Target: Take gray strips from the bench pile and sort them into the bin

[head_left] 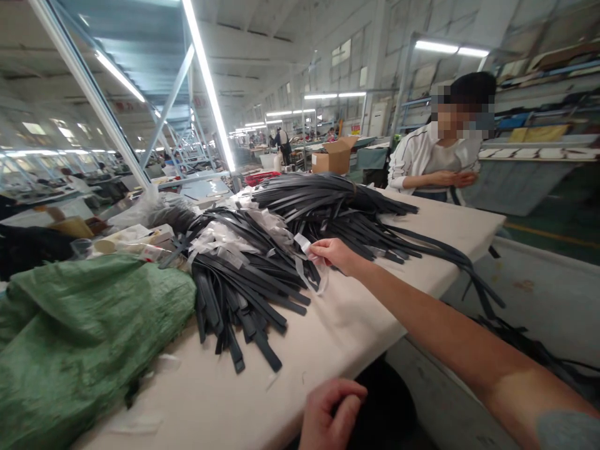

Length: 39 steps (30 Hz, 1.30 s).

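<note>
Nearest the lens, left hand curled loosely at the table's near edge, fingers bent in, holding nothing visible. Right hand stretched out over the cream table, thumb and fingertips pinched on a thin clear plastic strip at the edge of the near strap pile. Strip trailing down in a loop, touching the strap ends. Dark flat straps fanned out loose, mixed with crumpled clear wrapping; behind, a second bundle packed tighter, ends hanging over the far table edge. Judged from this: only part of the near pile freed of wrapping, much plastic left among the straps, far bundle seemingly untouched. Green woven sack at left. Across the table, another person in a white jacket, hands together.
</note>
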Each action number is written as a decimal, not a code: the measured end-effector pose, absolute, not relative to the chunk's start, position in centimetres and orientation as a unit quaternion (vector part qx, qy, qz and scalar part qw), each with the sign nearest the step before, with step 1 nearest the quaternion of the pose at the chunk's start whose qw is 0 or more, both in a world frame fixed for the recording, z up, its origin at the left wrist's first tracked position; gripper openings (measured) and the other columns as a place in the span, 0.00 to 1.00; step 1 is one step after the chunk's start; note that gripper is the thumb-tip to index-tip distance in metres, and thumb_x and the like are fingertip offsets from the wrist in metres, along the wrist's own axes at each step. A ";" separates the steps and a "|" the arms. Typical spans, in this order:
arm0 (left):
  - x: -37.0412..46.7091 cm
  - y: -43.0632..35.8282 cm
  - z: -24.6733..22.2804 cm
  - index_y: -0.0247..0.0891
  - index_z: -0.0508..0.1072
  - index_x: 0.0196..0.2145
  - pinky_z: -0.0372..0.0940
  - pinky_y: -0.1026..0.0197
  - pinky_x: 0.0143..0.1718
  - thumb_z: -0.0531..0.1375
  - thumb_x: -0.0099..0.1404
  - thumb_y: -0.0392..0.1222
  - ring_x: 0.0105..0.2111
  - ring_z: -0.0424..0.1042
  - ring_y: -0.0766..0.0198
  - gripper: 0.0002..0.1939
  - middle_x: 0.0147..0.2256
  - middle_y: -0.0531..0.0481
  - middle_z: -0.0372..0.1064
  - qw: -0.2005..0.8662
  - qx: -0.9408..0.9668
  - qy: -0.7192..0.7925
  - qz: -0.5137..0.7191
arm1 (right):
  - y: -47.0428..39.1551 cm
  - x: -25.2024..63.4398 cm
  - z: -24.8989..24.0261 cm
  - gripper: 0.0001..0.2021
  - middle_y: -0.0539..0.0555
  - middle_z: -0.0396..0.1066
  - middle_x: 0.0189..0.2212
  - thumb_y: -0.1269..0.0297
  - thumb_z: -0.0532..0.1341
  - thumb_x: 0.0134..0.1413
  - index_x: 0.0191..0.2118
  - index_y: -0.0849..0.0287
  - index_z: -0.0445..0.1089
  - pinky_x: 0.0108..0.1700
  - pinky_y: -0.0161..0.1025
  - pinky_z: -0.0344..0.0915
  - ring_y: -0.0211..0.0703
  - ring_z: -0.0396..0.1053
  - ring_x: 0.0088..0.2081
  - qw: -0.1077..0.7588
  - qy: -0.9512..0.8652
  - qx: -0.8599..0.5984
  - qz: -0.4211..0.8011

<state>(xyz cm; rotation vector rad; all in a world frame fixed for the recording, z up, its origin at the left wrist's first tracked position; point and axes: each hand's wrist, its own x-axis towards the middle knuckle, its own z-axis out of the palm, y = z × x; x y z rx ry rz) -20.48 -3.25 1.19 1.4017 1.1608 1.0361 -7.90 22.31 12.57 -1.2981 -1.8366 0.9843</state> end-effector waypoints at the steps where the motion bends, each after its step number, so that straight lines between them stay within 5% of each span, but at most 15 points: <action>1: -21.2 -2.8 2.6 0.42 0.80 0.35 0.67 0.57 0.43 0.56 0.65 0.53 0.37 0.74 0.56 0.16 0.33 0.47 0.77 0.489 0.580 0.470 0.451 | 20.9 -7.4 12.9 0.15 0.57 0.79 0.33 0.55 0.58 0.61 0.40 0.62 0.74 0.26 0.32 0.67 0.39 0.74 0.28 0.348 -0.695 -0.478 0.408; 7: -24.8 0.7 10.0 0.39 0.78 0.35 0.65 0.56 0.49 0.59 0.64 0.51 0.43 0.72 0.56 0.14 0.38 0.46 0.77 0.311 0.542 0.493 0.605 | 12.5 -5.6 15.8 0.17 0.54 0.77 0.30 0.51 0.64 0.52 0.35 0.62 0.75 0.28 0.31 0.66 0.36 0.71 0.27 0.413 -0.654 -0.359 0.522; 14: -22.4 3.8 12.6 0.36 0.70 0.53 0.67 0.52 0.48 0.62 0.59 0.59 0.51 0.70 0.49 0.31 0.52 0.39 0.71 0.523 0.514 0.343 0.588 | 7.6 -4.3 18.4 0.08 0.49 0.73 0.26 0.64 0.61 0.55 0.37 0.62 0.74 0.30 0.32 0.68 0.34 0.69 0.25 0.410 -0.698 -0.235 0.538; 18: -21.6 4.1 13.3 0.36 0.74 0.46 0.68 0.55 0.46 0.65 0.57 0.56 0.45 0.74 0.56 0.24 0.45 0.43 0.76 0.607 0.392 0.290 0.628 | 6.9 -2.9 17.7 0.08 0.49 0.72 0.26 0.67 0.59 0.55 0.38 0.62 0.74 0.29 0.31 0.69 0.33 0.69 0.24 0.357 -0.742 -0.276 0.496; 24: -21.3 3.9 13.5 0.37 0.78 0.32 0.71 0.61 0.40 0.71 0.50 0.48 0.33 0.77 0.64 0.15 0.32 0.50 0.79 0.554 0.343 0.332 0.682 | 7.0 -1.8 14.8 0.10 0.50 0.73 0.27 0.69 0.55 0.55 0.38 0.62 0.74 0.30 0.33 0.68 0.34 0.70 0.24 0.313 -0.761 -0.304 0.479; 30: -20.7 2.8 12.7 0.41 0.80 0.36 0.68 0.58 0.49 0.65 0.60 0.44 0.43 0.76 0.59 0.07 0.41 0.47 0.78 0.341 0.565 0.394 0.640 | 5.1 0.0 13.6 0.10 0.57 0.75 0.39 0.60 0.58 0.58 0.37 0.58 0.75 0.46 0.43 0.66 0.46 0.71 0.42 0.478 -0.740 -0.390 0.268; 32: -20.6 2.6 12.2 0.43 0.80 0.38 0.68 0.57 0.49 0.63 0.62 0.41 0.46 0.74 0.58 0.07 0.46 0.46 0.76 0.214 0.653 0.396 0.609 | 3.6 0.4 12.9 0.19 0.58 0.75 0.34 0.49 0.56 0.60 0.34 0.60 0.75 0.42 0.40 0.67 0.45 0.72 0.37 0.473 -0.689 -0.389 0.387; 36: -20.2 2.8 11.3 0.45 0.80 0.37 0.68 0.52 0.50 0.63 0.61 0.36 0.50 0.72 0.55 0.07 0.49 0.45 0.74 -0.036 0.793 0.310 0.524 | 1.8 -0.3 10.3 0.41 0.60 0.76 0.33 0.29 0.44 0.54 0.35 0.65 0.75 0.31 0.34 0.66 0.41 0.73 0.30 0.306 -0.520 -0.281 0.746; 39: -19.5 2.8 10.9 0.47 0.79 0.31 0.66 0.51 0.52 0.65 0.59 0.35 0.53 0.69 0.55 0.06 0.49 0.49 0.74 -0.137 0.849 0.230 0.455 | 1.9 -1.1 8.8 0.38 0.58 0.74 0.30 0.29 0.47 0.53 0.32 0.64 0.74 0.28 0.32 0.66 0.40 0.72 0.30 0.317 -0.417 -0.249 0.814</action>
